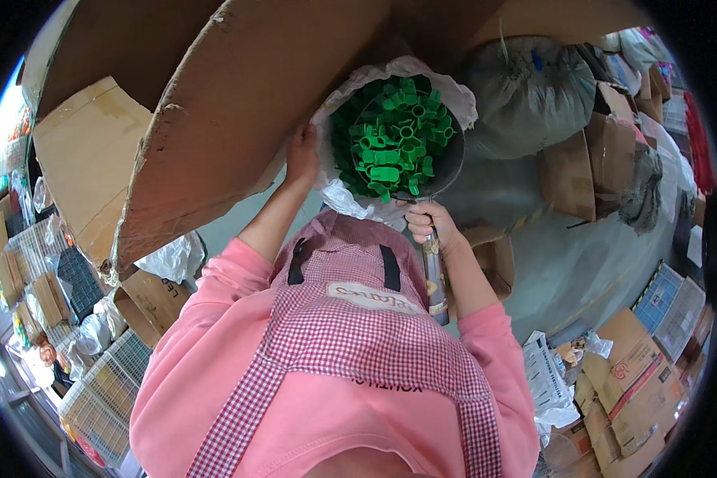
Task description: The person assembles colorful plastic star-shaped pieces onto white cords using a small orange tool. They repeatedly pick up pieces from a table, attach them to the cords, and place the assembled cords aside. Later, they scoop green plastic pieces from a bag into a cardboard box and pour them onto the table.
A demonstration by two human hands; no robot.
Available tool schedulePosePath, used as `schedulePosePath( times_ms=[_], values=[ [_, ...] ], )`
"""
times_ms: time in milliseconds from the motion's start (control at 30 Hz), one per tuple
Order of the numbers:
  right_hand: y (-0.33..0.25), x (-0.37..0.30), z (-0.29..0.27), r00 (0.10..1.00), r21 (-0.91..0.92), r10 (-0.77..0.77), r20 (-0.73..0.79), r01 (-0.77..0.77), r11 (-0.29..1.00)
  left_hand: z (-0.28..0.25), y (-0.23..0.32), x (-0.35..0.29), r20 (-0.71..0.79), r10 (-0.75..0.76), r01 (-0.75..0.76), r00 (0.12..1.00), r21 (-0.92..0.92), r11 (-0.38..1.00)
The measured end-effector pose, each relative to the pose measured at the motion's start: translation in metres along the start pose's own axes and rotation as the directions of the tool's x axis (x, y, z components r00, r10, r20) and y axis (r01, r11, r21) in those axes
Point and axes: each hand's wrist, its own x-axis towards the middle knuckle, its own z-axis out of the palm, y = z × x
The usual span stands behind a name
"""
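Observation:
Several small green plastic pieces with ring-shaped parts (406, 131) fill a round metal scoop and the white plastic bag (357, 77) around it. My right hand (434, 221) is closed round the scoop's long handle (435, 279), which points back toward my body. The scoop's thin rim (459, 163) shows at the right of the green pieces; its bowl is mostly hidden under them. At the bag's left side, my left hand (301, 155) grips the bag's edge, its fingers partly hidden. The bag's mouth is wide and faces up.
A large brown cardboard sheet (239, 103) leans close by my left arm. Beyond the bag, to the right, stands a full translucent sack (526, 95) beside an opened carton (589, 167). Flattened cardboard (629, 382) lies at lower right. Wire crates (107, 398) stand at left.

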Motion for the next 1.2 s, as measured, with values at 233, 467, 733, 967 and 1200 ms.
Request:
schedulePosePath(
  times_ms=[233,467,733,967,1200],
  values=[
    [0.045,-0.083,-0.007,0.966,0.174,-0.207,0.154,0.180,0.968,-0.010,-0.072,0.043,-0.028,0.088,-0.078,0.996,0.253,0.964],
    [0.177,-0.200,-0.102,0.793,0.444,-0.569,-0.216,0.599,0.666,-0.018,-0.015,0.027,0.177,-0.137,0.171,0.975,-0.193,0.966],
    [0.242,-0.178,-0.270,-0.449,-0.355,-0.280,-0.849,0.092,0.930,0.001,0.007,0.013,0.168,-0.061,0.066,0.984,-0.026,0.997],
    [0.235,-0.189,-0.278,-0.737,-0.267,-0.289,-0.611,-0.152,0.952,-0.009,-0.005,0.023,0.157,0.000,-0.015,0.988,0.091,0.996],
    [0.183,-0.157,-0.225,-0.409,-0.834,-0.730,-0.548,0.193,0.518,0.006,0.011,0.003,0.162,-0.120,0.121,0.979,0.005,0.993]
  ],
)
